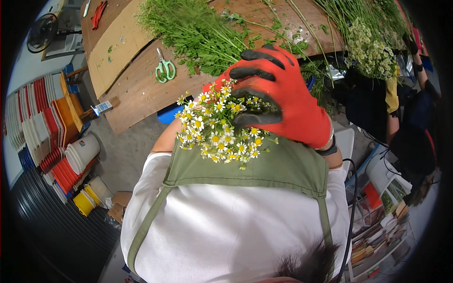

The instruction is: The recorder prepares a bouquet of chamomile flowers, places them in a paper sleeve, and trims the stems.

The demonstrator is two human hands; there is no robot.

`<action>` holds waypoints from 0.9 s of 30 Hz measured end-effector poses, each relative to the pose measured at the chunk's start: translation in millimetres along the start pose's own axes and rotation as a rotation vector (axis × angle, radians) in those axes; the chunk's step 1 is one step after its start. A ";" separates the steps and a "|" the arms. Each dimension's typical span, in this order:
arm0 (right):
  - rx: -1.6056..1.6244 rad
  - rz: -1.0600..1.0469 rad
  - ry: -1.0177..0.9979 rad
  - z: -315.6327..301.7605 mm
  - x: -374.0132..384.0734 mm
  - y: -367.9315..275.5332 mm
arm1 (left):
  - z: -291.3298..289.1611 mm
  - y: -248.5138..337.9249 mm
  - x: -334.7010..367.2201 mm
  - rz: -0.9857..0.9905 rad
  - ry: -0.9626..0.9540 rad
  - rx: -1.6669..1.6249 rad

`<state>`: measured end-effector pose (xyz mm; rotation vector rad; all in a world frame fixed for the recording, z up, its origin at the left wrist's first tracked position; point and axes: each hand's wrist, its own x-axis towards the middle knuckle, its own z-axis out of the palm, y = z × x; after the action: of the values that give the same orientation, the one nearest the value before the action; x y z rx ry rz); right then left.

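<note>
A bunch of chamomile flowers (214,127), small and white with yellow centres, is held in front of my chest with its heads toward me. My right hand (283,89), in a red glove with black fingers, curls over the right side of the bunch. Its thumb and fingers press around the flower heads. My left hand (207,87), also in a red glove, sits behind the flowers at the left; its fingers are hidden. Leafy green stems (203,37) spread over the table beyond my hands.
Green-handled scissors (165,68) and a cardboard sheet (115,49) lie on the wooden table (141,89). A red glove (98,15) rests at the far left. Stacked buckets (63,165) stand at left. On the right, a person's yellow-gloved hand (391,94) is near more flowers (370,49).
</note>
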<state>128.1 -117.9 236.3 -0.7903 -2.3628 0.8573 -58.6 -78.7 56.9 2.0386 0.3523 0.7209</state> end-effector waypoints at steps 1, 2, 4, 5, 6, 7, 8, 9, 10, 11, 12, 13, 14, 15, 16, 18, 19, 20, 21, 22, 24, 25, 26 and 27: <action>0.000 -0.001 0.000 2.2 -1.2 -3.3 | 0.2 0.9 -0.3 0.002 0.001 0.000; -0.029 -0.001 0.015 4.3 -2.1 -5.8 | 0.2 2.2 -1.0 0.003 0.002 0.001; -0.062 0.006 0.035 5.4 -3.1 -7.8 | 0.8 2.2 -1.7 0.013 -0.001 -0.004; -0.070 0.001 0.014 4.8 -2.8 -8.5 | 0.9 2.2 -2.2 0.016 -0.002 -0.005; -0.078 -0.005 -0.007 4.7 -2.4 -8.7 | 0.9 2.1 -2.8 0.020 -0.001 -0.006; -0.079 -0.004 -0.007 5.8 -2.0 -8.7 | 0.9 1.7 -3.2 0.023 -0.001 -0.007; -0.080 -0.007 -0.005 6.8 -1.5 -9.1 | 0.3 1.3 -2.7 0.025 -0.002 -0.007; -0.082 -0.010 -0.003 7.7 -1.2 -9.3 | -0.2 0.6 -1.9 0.027 -0.002 -0.007; -0.081 -0.011 -0.004 8.5 -0.8 -9.3 | -0.2 0.9 -1.6 0.028 -0.001 -0.007; -0.076 -0.025 0.008 9.3 -0.2 -8.9 | 0.3 1.0 -0.5 0.029 0.000 -0.006; -0.072 -0.040 0.018 10.6 0.5 -8.2 | 2.2 -1.2 2.9 0.030 0.003 -0.005; -0.071 -0.042 0.016 12.0 1.4 -7.7 | -1.4 -2.2 -0.2 0.032 0.005 -0.005; -0.060 -0.042 0.028 13.3 2.3 -7.1 | -2.8 -6.0 2.0 0.033 0.008 -0.004; -0.049 -0.040 0.042 14.6 3.1 -5.9 | -4.7 -4.0 -2.0 0.036 0.007 -0.004; -0.050 -0.039 0.043 15.1 4.3 -2.8 | -5.7 -1.2 -6.5 0.039 0.006 -0.005; 0.203 -0.006 -0.017 14.2 5.5 5.6 | -4.1 4.1 -10.8 0.043 0.006 -0.003; 0.204 -0.009 -0.017 11.1 3.2 8.7 | -6.2 8.6 -17.2 0.044 0.007 -0.001; 0.518 -0.021 -0.057 5.2 -0.5 12.3 | -7.5 10.8 -20.8 0.045 0.007 0.001; 0.827 -0.023 -0.112 -5.3 1.4 7.6 | -2.8 -50.6 51.1 0.051 0.022 -0.004; 0.896 -0.020 -0.094 -15.6 0.2 7.8 | 0.9 -56.5 60.4 0.051 0.020 -0.005; 0.827 0.084 0.054 -19.6 -7.8 8.4 | 3.8 -65.7 69.3 0.072 -0.009 -0.026; 0.775 0.151 0.148 -17.9 -7.6 9.1 | 1.2 -68.6 66.5 0.061 0.007 -0.009; 0.595 0.207 0.126 -18.6 -3.9 10.2 | -0.8 -71.0 62.8 0.049 0.023 0.008; 0.596 0.207 0.125 -20.2 -2.8 9.9 | -2.4 -59.4 48.7 0.050 0.024 0.007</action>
<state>146.0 -105.4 242.3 -0.8046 -1.7828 1.4569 -19.9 -20.4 25.2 2.0530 0.3192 0.7761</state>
